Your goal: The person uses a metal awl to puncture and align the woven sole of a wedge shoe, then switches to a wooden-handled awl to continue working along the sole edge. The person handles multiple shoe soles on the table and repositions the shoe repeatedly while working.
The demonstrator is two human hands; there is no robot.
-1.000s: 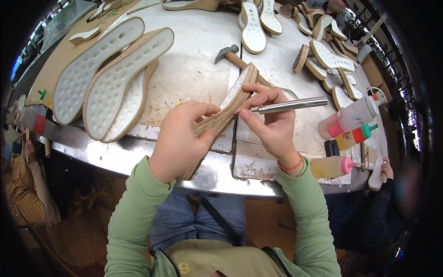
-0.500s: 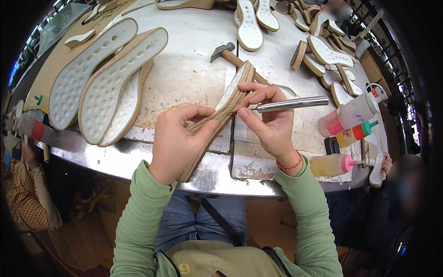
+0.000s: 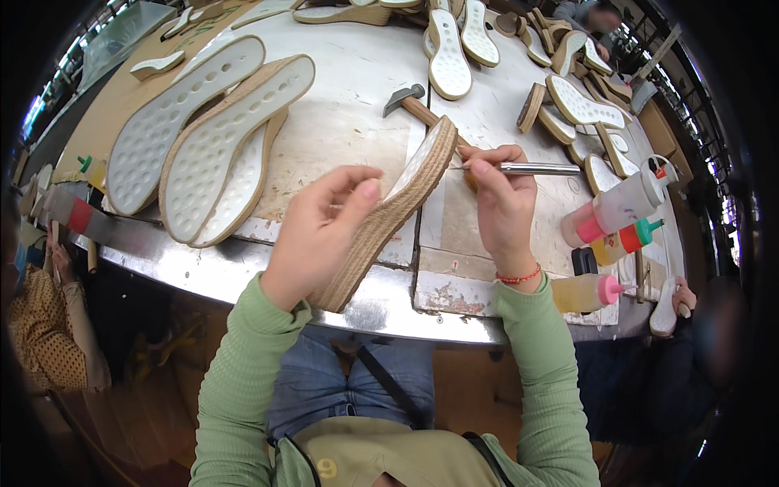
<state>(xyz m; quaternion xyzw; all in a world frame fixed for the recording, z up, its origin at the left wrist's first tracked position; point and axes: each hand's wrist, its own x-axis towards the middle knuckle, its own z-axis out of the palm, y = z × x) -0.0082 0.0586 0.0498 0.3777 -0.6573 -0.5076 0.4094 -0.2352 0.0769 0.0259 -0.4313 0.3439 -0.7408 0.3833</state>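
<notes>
A wedge shoe sole [image 3: 398,215] with a braided rope side and a white inner face is tilted on its edge above the table's front. My left hand [image 3: 320,235] is at its near-left side, thumb and forefinger curled over the upper rim; the other fingers are partly hidden, and the hand steadies the sole. My right hand [image 3: 505,207] is closed round a slim metal-handled tool [image 3: 540,169], held level just right of the sole. Its thin tip points left, close to the sole's rope side and seemingly apart from it. A hammer [image 3: 414,104] lies behind the sole.
Large wedge soles [image 3: 231,150] lean together on the left. More soles [image 3: 584,104] are heaped at the back right. Squeeze bottles, one clear and red [image 3: 613,207], one pink-tipped [image 3: 584,294], stand near my right wrist. Co-workers are at both sides. The table's metal edge [image 3: 203,272] curves in front.
My right hand has come away from the sole and moved right with the tool. My left thumb has lifted off the rope side toward the rim, and the sole has turned to show more rope.
</notes>
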